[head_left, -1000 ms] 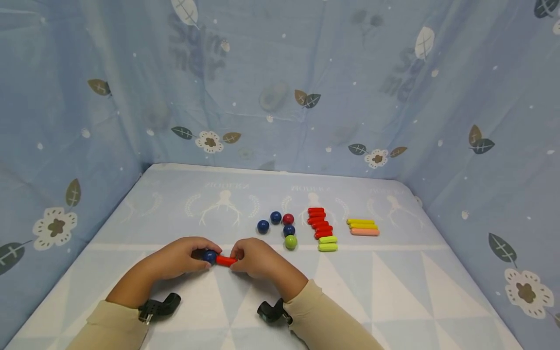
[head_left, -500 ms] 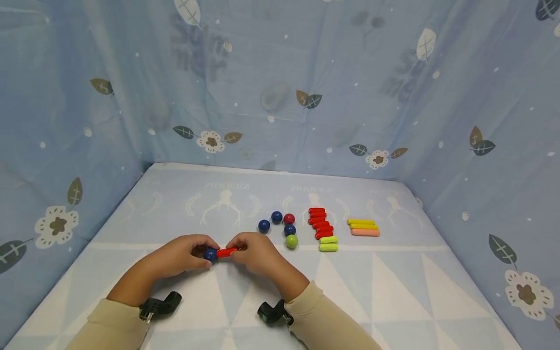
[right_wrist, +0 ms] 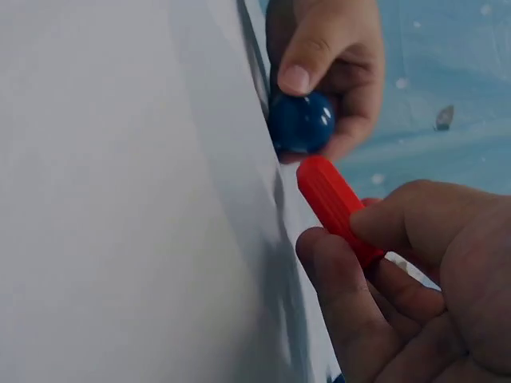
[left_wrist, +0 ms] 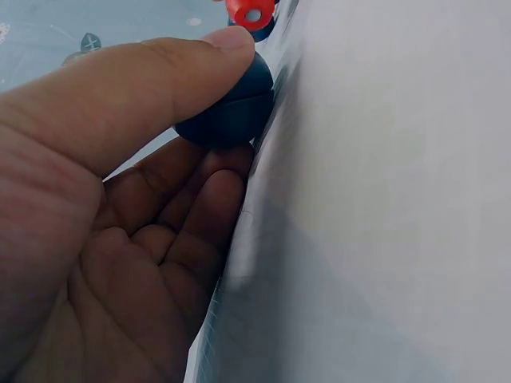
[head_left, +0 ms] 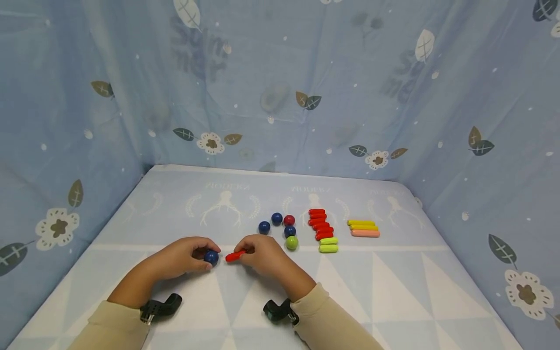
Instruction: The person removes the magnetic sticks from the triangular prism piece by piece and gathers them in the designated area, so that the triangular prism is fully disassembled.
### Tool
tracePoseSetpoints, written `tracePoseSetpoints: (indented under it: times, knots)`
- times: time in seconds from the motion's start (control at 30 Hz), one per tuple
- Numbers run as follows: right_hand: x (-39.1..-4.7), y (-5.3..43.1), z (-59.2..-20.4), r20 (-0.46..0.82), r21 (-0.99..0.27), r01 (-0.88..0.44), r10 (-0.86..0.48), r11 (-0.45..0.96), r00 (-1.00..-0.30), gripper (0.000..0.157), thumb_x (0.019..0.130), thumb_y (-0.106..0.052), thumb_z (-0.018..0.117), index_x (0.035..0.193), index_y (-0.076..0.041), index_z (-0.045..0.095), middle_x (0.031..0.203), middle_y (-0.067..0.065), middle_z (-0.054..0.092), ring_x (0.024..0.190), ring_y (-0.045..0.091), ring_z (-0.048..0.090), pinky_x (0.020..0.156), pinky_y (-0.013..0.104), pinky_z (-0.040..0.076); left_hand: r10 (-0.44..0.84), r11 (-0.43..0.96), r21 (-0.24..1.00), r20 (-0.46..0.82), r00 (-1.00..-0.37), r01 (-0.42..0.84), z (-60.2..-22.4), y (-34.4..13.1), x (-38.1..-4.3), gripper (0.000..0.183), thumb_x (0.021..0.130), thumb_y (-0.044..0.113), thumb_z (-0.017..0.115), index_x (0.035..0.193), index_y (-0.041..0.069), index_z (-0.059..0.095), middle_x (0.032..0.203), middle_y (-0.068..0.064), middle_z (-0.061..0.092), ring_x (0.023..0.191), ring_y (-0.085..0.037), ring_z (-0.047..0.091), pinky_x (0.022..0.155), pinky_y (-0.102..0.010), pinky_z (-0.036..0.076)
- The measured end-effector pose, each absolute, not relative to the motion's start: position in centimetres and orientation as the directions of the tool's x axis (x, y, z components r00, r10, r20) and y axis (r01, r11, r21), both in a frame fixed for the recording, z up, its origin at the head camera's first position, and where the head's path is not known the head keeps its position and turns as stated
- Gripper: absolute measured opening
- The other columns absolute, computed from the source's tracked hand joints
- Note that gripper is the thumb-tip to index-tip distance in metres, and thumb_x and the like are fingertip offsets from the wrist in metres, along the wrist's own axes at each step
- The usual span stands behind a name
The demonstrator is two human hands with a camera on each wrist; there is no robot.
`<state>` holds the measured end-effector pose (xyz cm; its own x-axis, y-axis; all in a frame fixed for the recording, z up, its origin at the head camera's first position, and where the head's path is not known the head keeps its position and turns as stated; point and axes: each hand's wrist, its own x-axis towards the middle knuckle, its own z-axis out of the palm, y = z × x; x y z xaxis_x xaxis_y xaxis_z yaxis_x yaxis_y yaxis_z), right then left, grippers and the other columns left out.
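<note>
My left hand (head_left: 183, 255) holds a dark blue ball (head_left: 211, 257) on the table, thumb in front and fingers behind it. In the left wrist view a seam line runs round the ball (left_wrist: 235, 120). A short red rod (head_left: 235, 256) is pinched between the thumb and fingers of my right hand (head_left: 264, 255), just right of the ball. The right wrist view shows the rod (right_wrist: 331, 195) ridged and tilted, its free end towards the blue ball (right_wrist: 302, 124) with a small gap between. The rod's other end is hidden in my fingers.
Beyond my right hand lie more blue balls (head_left: 264, 227), a red ball (head_left: 289, 220) and a green ball (head_left: 291, 242). Further right are a column of red rods (head_left: 321, 226), short lime rods (head_left: 328, 248), longer yellow rods (head_left: 361, 222) and a pink rod (head_left: 365, 233). Patterned curtains (head_left: 280, 87) enclose the table.
The red rod's end was against the blue ball; my right hand has lifted and tilted it, then drawn it to the right, apart from the ball. My left hand has stayed in place.
</note>
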<state>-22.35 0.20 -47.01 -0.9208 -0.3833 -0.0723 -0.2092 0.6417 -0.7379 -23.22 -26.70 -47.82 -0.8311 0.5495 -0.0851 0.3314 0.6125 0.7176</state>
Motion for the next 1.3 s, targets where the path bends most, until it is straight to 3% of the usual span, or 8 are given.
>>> tracePoseSetpoints:
  times: [0.37, 0.77, 1.3]
  knots:
    - [-22.7, 4.5, -46.3, -0.096, -0.819, -0.099, -0.304, 0.565, -0.948, 0.017, 0.094, -0.018, 0.078, 0.104, -0.033, 0.077, 0.110, -0.009, 0.070, 0.093, 0.016, 0.066, 0.072, 0.032, 0.056, 0.518, 0.649, 0.693, -0.099, -0.850, 0.314, -47.7, -26.5, -23.0, 0.039, 0.089, 0.037, 0.084, 0.124, 0.024, 0.072, 0.127, 0.003, 0.068, 0.113, -0.017, 0.061, 0.097, -0.043, 0.051]
    - [-22.2, 9.1, -45.7, -0.095, -0.851, -0.025, -0.200, 0.524, -0.975, 0.015, 0.095, -0.022, 0.076, 0.109, -0.029, 0.076, 0.113, -0.005, 0.070, 0.097, 0.018, 0.068, 0.077, 0.033, 0.057, 0.547, 0.626, 0.700, -0.082, -0.833, 0.342, -47.6, -26.8, -23.1, 0.040, 0.091, 0.036, 0.082, 0.127, 0.022, 0.071, 0.128, 0.001, 0.067, 0.112, -0.018, 0.061, 0.092, -0.032, 0.052]
    - [-21.6, 15.1, -45.7, -0.043, -0.840, 0.025, -0.021, 0.542, -0.999, 0.014, 0.093, -0.015, 0.078, 0.106, -0.020, 0.075, 0.100, 0.000, 0.073, 0.092, 0.021, 0.064, 0.078, 0.032, 0.054, 0.544, 0.619, 0.716, -0.095, -0.833, 0.323, -47.9, -26.6, -23.2, 0.041, 0.092, 0.037, 0.081, 0.128, 0.021, 0.070, 0.132, -0.001, 0.067, 0.120, -0.021, 0.062, 0.097, -0.034, 0.052]
